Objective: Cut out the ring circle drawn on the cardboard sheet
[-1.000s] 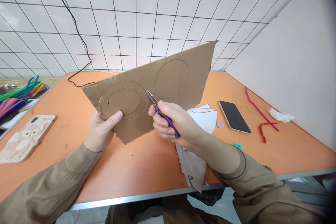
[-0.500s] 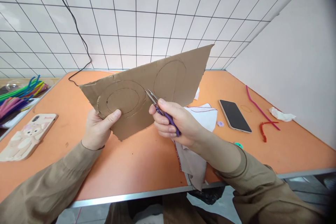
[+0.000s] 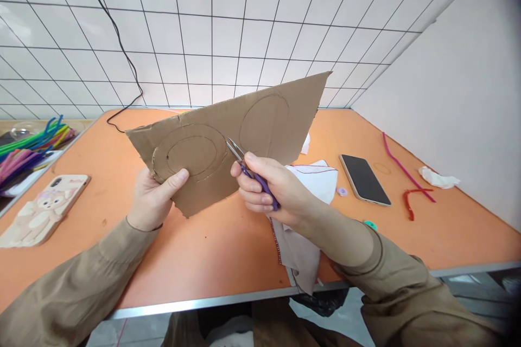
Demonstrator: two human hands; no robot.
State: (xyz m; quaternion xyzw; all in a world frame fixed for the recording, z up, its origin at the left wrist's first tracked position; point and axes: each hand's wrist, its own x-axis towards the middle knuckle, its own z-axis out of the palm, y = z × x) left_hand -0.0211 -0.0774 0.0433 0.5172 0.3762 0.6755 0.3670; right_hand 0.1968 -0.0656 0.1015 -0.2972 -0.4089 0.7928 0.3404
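Observation:
A piece of brown cardboard (image 3: 228, 184) is held up tilted above the table, with two drawn rings on its left part and one drawn circle on its right. My left hand (image 3: 152, 198) grips its lower left edge, thumb on the front and fingers hidden behind. Purple-handled scissors (image 3: 262, 187) are in my right hand (image 3: 271, 187), fingers wrapped round the handles. The blades are slightly parted and point up and left, their tips by the right edge of the outer ring. Whether the tips touch the cardboard I cannot tell.
On the orange table (image 3: 175, 271) a white cloth (image 3: 313, 181) lies under my right arm. Right of it are a dark-screened phone (image 3: 365, 179), pipe cleaners (image 3: 409, 168) and a crumpled tissue (image 3: 438, 178). A decorated phone case (image 3: 46, 209) and a colourful pipe-cleaner bundle (image 3: 28, 149) lie left.
Almost nothing differs. The cardboard has shifted very slightly; both hands keep their hold, and the scissors stay at the same spot.

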